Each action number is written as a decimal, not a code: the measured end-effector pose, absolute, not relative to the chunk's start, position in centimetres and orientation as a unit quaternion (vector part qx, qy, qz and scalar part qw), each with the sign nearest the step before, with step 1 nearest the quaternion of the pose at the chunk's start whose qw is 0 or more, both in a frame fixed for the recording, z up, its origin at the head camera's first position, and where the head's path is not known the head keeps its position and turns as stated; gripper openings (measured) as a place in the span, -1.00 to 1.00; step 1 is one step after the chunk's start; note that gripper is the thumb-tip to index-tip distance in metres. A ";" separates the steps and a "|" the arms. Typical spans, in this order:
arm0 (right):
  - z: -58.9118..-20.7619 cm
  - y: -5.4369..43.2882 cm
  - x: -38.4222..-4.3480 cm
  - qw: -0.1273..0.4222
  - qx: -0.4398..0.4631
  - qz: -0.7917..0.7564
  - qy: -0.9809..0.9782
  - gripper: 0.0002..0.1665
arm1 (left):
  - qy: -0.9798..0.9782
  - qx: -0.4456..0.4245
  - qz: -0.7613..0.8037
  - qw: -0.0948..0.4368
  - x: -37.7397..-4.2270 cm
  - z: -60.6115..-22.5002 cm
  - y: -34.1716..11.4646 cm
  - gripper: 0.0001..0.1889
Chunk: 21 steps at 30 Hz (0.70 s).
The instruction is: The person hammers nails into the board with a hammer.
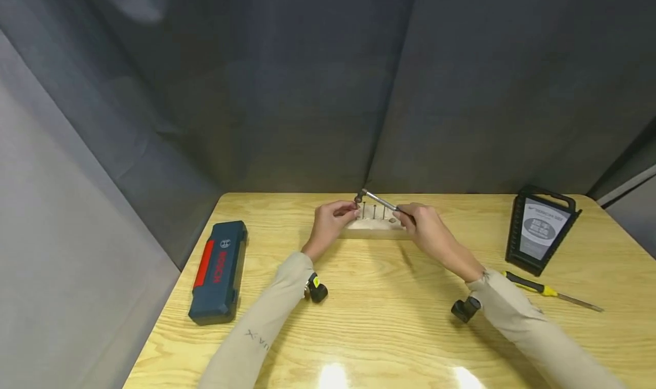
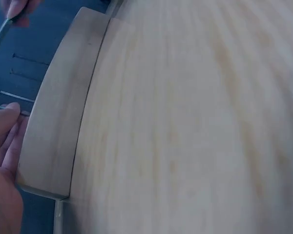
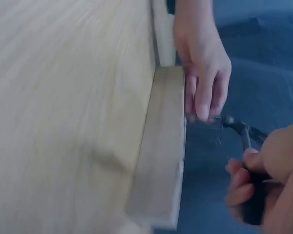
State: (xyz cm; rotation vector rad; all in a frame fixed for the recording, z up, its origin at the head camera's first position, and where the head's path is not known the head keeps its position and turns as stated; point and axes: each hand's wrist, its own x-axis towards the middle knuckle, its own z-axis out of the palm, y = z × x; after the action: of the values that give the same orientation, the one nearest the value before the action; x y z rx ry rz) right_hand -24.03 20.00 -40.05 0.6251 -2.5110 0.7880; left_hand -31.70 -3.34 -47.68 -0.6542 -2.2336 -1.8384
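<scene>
A wooden block [image 1: 374, 234] lies near the table's far edge, with several nails [image 1: 374, 211] standing upright in it. At its left end my left hand [image 1: 328, 224] pinches a nail [image 2: 12, 110] between thumb and fingers. My right hand [image 1: 429, 234] grips a hammer [image 1: 379, 200] by its dark handle [image 3: 254, 202]. In the right wrist view the hammer head [image 3: 229, 120] is right at the top of the pinched nail, close beside the left fingertips. A small dark piece [image 1: 392, 220] rests on the block near the right hand.
On the left of the wooden table [image 1: 369, 320] lies a blue and red Bosch case [image 1: 218, 272]. To the right are a black case with a light label [image 1: 540, 229] and a yellow and black screwdriver [image 1: 548, 291]. A dark curtain [image 1: 307, 93] hangs behind the table.
</scene>
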 end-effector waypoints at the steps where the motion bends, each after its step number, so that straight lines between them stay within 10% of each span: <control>1: -40.1 20.1 -23.9 0.209 0.225 0.275 -0.911 -0.82 | -0.750 -0.218 -0.619 0.087 -31.7 -47.7 -3.3 -0.80; 8: -39.4 20.8 -23.9 0.269 0.238 0.287 -0.888 -0.80 | -0.745 -0.219 -0.624 0.091 -31.8 -48.0 -3.3 -0.80; 21: -39.2 20.4 -24.0 0.218 0.239 0.269 -0.907 -0.82 | -0.737 -0.224 -0.632 0.087 -31.8 -48.2 -3.3 -0.80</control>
State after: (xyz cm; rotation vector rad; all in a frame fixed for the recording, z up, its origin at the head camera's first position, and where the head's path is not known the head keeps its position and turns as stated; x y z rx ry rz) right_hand -23.98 20.45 -39.16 0.6624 -2.5121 0.7455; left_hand -31.76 -3.27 -48.17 -0.6660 -2.1937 -1.8828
